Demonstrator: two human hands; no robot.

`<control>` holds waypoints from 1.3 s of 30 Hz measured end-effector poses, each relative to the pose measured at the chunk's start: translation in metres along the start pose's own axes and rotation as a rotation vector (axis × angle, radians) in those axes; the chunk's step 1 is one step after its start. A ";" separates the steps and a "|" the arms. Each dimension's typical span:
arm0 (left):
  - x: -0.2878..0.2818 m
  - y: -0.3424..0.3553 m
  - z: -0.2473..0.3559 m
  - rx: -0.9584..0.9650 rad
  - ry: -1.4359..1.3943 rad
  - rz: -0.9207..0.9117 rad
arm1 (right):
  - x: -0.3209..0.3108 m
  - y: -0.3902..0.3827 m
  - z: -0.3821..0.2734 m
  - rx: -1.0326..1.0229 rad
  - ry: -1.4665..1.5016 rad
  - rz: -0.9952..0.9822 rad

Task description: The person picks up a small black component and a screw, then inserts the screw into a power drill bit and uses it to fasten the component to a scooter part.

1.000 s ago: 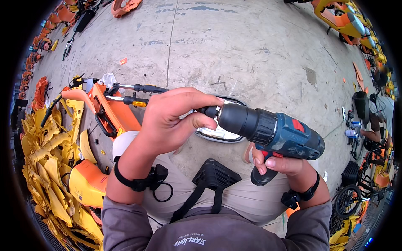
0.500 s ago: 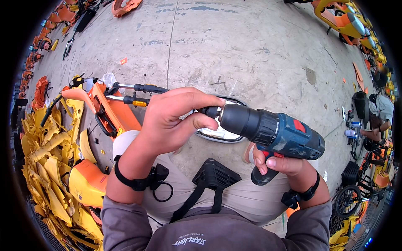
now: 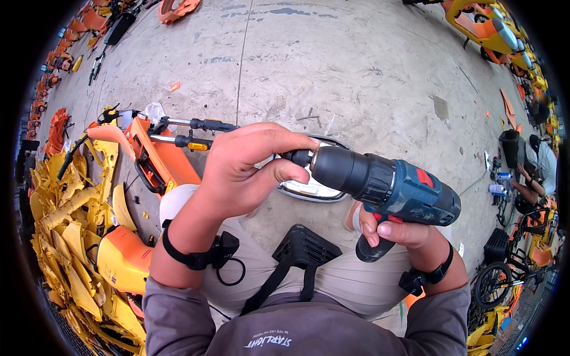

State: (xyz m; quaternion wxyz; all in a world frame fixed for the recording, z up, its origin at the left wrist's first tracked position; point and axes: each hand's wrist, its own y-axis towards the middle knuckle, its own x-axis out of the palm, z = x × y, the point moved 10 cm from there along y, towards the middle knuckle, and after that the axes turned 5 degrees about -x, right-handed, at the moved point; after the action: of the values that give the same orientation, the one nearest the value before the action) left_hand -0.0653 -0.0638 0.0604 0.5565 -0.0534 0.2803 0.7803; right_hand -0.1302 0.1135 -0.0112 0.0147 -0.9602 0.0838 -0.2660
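Basically, the drill [image 3: 415, 190] is up in front of the person, over the lap & knees, nose to the left, body slanting down to the right. R hand [image 3: 404, 232] is wrapped round its handle [image 3: 374, 250], thumb near the red trigger. L hand [image 3: 234, 163] has thumb + forefinger pinched about a black bit [image 3: 295, 158] at the nose, just ahead of the chuck [image 3: 338, 168].

Handling: drill's prob. hefty for its size, hard-shelled & stiff, not esp. fragile; weight likely sits in the body + handle, so a full-fist grip on the handle w/ a 2nd hand at the nose looks the sensible hold. Chuck's ribbed collar should give decent grip; smooth casing may slip a bit if dusty. Bit looks small, light & rigid, best nipped by fingertips.

Hard to see: most of the bit is tucked behind L fingers, so can't tell its shape or how firmly it's seated. R fingers' far side is hidden. The oval panel [image 3: 312, 191] on the floor [image 3: 356, 77] is partly covered by L hand & drill.
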 end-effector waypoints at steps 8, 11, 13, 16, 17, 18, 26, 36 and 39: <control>0.000 0.001 0.003 0.019 -0.003 0.002 | -0.003 -0.002 0.003 0.006 0.023 0.025; -0.001 0.001 0.005 0.014 0.004 -0.005 | -0.003 -0.002 0.002 0.003 0.005 0.017; -0.001 0.001 0.005 0.019 0.006 -0.001 | -0.001 -0.002 0.004 0.019 0.063 0.025; -0.001 0.000 0.005 0.021 0.011 -0.003 | -0.002 -0.002 0.005 0.024 0.069 0.017; -0.001 0.000 0.005 0.017 0.013 -0.010 | -0.002 -0.002 0.006 0.025 0.069 0.017; -0.001 0.000 0.005 0.017 0.013 -0.010 | -0.001 -0.002 0.005 0.014 0.080 0.015; -0.002 0.000 0.008 0.066 0.075 0.012 | -0.002 -0.001 0.007 -0.004 0.165 0.020; -0.002 0.001 0.009 0.085 0.110 0.017 | -0.003 -0.001 0.009 0.025 0.168 0.030; -0.004 0.000 0.009 0.096 0.126 0.026 | -0.003 -0.001 0.009 0.022 0.161 0.028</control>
State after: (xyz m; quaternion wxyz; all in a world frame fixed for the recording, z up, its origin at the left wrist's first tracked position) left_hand -0.0621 -0.0628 0.0699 0.5295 -0.0719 0.3522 0.7684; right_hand -0.1285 0.1144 -0.0203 0.0219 -0.9342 0.0952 -0.3431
